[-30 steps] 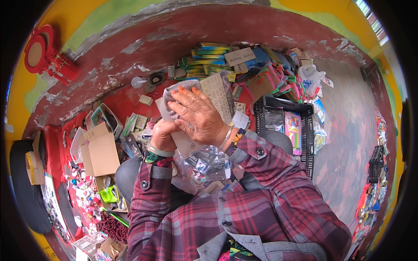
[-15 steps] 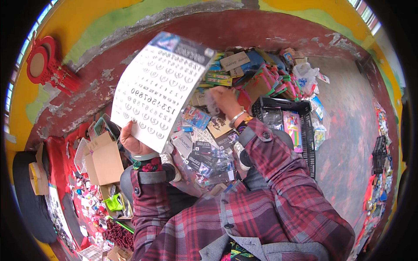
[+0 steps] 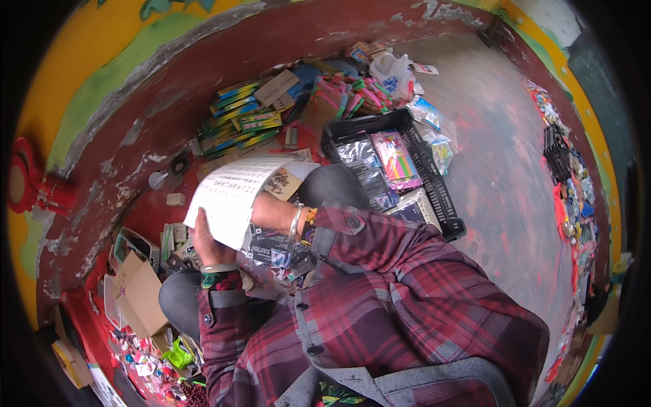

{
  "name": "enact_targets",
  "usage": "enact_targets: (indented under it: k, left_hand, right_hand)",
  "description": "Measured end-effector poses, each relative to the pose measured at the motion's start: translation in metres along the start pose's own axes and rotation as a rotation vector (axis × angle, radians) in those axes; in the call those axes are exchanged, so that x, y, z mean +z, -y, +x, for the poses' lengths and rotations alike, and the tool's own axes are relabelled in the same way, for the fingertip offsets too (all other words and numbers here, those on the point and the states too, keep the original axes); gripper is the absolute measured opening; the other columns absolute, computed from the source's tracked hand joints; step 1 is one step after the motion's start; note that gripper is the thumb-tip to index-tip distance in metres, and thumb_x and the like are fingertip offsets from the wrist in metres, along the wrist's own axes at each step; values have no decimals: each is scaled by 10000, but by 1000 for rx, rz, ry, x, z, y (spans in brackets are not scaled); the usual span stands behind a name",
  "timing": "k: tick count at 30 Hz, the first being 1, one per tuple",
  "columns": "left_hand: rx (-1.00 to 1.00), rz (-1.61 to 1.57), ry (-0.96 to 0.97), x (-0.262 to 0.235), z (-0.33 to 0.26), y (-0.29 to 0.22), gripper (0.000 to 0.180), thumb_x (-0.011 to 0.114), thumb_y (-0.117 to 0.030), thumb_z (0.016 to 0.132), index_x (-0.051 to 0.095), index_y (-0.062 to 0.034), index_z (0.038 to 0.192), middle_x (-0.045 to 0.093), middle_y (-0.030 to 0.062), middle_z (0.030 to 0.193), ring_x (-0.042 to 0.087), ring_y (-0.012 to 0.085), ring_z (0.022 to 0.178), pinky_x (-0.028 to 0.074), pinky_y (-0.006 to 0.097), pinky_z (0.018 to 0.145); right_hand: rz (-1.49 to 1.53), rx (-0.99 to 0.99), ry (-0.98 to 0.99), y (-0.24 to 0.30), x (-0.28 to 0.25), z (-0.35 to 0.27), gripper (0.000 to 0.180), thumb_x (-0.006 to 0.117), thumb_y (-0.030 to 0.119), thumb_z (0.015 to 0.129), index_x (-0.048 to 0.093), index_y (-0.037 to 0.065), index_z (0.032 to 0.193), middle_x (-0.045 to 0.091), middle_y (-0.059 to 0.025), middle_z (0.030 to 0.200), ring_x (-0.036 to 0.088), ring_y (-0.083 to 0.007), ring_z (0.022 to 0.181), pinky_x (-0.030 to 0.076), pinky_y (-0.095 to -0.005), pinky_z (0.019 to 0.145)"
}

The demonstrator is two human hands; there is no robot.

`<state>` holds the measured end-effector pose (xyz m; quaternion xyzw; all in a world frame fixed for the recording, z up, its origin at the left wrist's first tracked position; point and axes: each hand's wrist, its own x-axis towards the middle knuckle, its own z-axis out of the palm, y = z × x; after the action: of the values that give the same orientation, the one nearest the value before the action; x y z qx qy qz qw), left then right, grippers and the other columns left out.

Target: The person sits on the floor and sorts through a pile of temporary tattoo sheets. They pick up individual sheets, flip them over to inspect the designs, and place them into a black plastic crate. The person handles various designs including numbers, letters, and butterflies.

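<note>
A large white sheet of printed tattoo designs (image 3: 227, 197) is in front of me, tilted and curving. My left hand (image 3: 211, 245) grips its lower left edge, the thumb lying on the printed side. My right hand (image 3: 272, 211) reaches to the sheet's right edge, where its fingers are hidden behind the sheet, so what they hold cannot be seen. Below the hands, between my legs, lie several dark packets in clear wrap (image 3: 277, 254). A tan card with a dark drawing (image 3: 283, 183) shows just past my right hand.
A black plastic crate (image 3: 434, 178) stands beyond my right knee, holding packets and a pink pack (image 3: 395, 159). Flat yellow-green boxes (image 3: 237, 122) are piled near the wall, with a white plastic bag (image 3: 393, 73) farther right. An open cardboard box (image 3: 139, 295) stands at left.
The sheet has come down from a raised position and now tilts flatter. My right hand has left the pile of packets and come to the sheet. The view has swung toward the right.
</note>
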<state>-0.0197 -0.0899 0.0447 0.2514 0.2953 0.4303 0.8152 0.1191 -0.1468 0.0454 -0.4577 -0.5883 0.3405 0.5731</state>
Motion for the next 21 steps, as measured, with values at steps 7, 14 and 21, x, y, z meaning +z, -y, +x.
enact_targets:
  k: [7, 14, 21]
  left_hand:
    - [159, 242, 119, 20, -20, -1, 534, 441, -365, 927, 381, 11, 1302, 535, 111, 1198, 561, 231, 1046, 477, 358, 852]
    - [-165, 280, 325, 31, -26, 26, 697, 343, -593, 901, 528, 8, 1202, 592, 100, 1143, 580, 193, 1008, 461, 304, 877]
    - [-117, 242, 224, 14, -5, 4, 521, 457, -420, 903, 516, -6, 1214, 586, 77, 1154, 596, 196, 989, 491, 326, 842]
  right_hand:
    - [801, 500, -101, 64, -38, -53, 278, 564, 149, 873, 551, 20, 1119, 621, -53, 1009, 580, -120, 880, 456, -234, 681]
    - [58, 374, -357, 106, -178, -102, 223, 536, 191, 898, 580, 11, 1021, 634, -36, 895, 575, -72, 728, 458, -191, 573]
    - [-1412, 464, -445, 99, -300, -242, 242, 475, 135, 828, 620, 29, 990, 601, -192, 806, 587, -367, 721, 458, -449, 646]
